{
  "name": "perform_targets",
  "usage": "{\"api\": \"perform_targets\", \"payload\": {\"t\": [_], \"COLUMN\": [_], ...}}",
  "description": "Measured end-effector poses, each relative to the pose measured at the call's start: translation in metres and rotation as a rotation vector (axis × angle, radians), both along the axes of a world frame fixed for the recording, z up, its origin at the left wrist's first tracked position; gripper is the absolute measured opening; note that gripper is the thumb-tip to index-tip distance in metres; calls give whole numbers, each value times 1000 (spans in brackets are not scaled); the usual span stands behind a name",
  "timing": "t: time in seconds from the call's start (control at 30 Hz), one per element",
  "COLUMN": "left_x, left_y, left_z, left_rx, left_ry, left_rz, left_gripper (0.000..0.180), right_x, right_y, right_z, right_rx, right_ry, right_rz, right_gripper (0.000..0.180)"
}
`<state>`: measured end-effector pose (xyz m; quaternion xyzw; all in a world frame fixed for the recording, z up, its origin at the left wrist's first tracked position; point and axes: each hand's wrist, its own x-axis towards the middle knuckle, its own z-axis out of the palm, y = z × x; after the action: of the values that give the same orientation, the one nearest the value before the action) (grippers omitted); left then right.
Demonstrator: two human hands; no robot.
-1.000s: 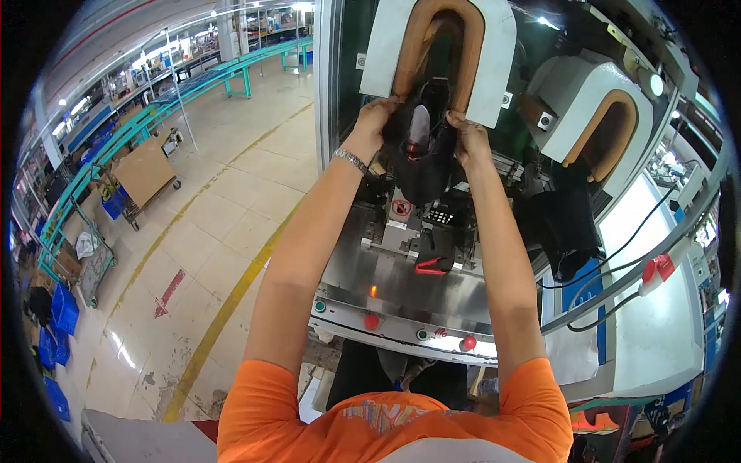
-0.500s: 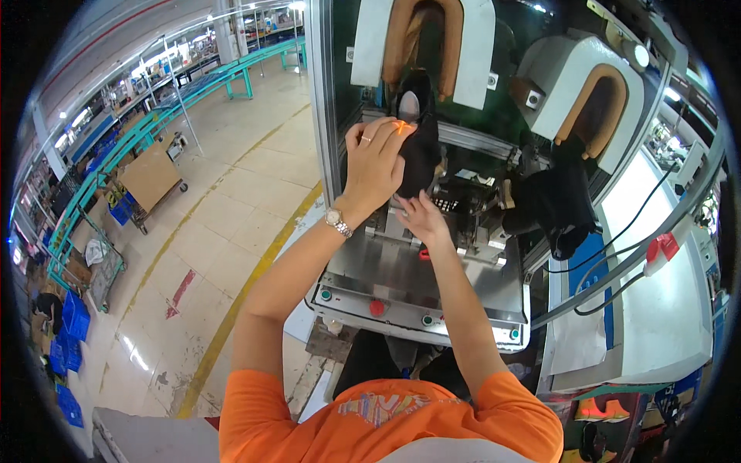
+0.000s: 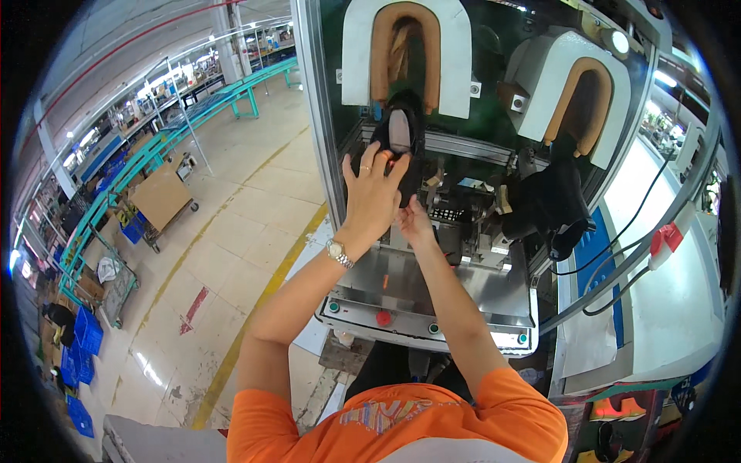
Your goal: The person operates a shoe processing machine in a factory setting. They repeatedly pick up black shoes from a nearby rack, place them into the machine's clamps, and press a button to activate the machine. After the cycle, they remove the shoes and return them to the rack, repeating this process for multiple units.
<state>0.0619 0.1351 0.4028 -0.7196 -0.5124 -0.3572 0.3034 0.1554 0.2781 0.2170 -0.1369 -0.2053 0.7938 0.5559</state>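
A black shoe (image 3: 401, 131) stands upright on the machine, its toe in the left white and orange U-shaped pad (image 3: 405, 54). My left hand (image 3: 374, 193), with a ring and a wristwatch, lies flat against the shoe's left side, fingers spread and fingertips touching it. My right hand (image 3: 413, 220) reaches up just below the shoe, beside my left palm. Its fingers are partly hidden, so I cannot see its hold.
A second black shoe (image 3: 552, 204) sits under the right U-shaped pad (image 3: 575, 85). Below my hands a metal panel (image 3: 432, 285) carries a red button (image 3: 384, 317) and green buttons. Cables with a red switch (image 3: 664, 239) hang at right. At left, a factory floor with a cart (image 3: 162, 197).
A second ago both hands clasped the shoe from either side. My left hand has since opened flat against it, and my right hand has dropped lower, under the shoe.
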Motion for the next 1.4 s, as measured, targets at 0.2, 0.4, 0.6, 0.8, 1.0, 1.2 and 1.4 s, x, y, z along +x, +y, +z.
{"api": "perform_targets", "payload": {"t": [0.2,0.4,0.6,0.8,1.0,1.2,1.4], "left_x": [10,15,8,3,7,4,3], "left_y": [4,6,5,5,9,8,-4], "left_z": [-16,-18,-15,-17,-23,-21,-17], "left_rx": [-46,-66,-90,-113,-115,-142,-141], "left_ry": [-16,-58,-39,-73,-101,-75,-131], "left_rz": [63,27,-6,-11,8,7,-178], "left_gripper": [58,53,48,46,49,52,51], "right_x": [12,9,7,1,10,5,29], "right_y": [38,37,42,34,31,23,-2], "right_z": [4,-3,-17,-10,-13,2,-1], "right_rx": [-31,-19,26,-26,30,0,-40], "right_ry": [-117,-73,-21,-24,-40,-82,-417], "right_rz": [-57,-85,-35,-86,-56,-80,-275], "right_gripper": [16,14,11,7,8,12,17]}}
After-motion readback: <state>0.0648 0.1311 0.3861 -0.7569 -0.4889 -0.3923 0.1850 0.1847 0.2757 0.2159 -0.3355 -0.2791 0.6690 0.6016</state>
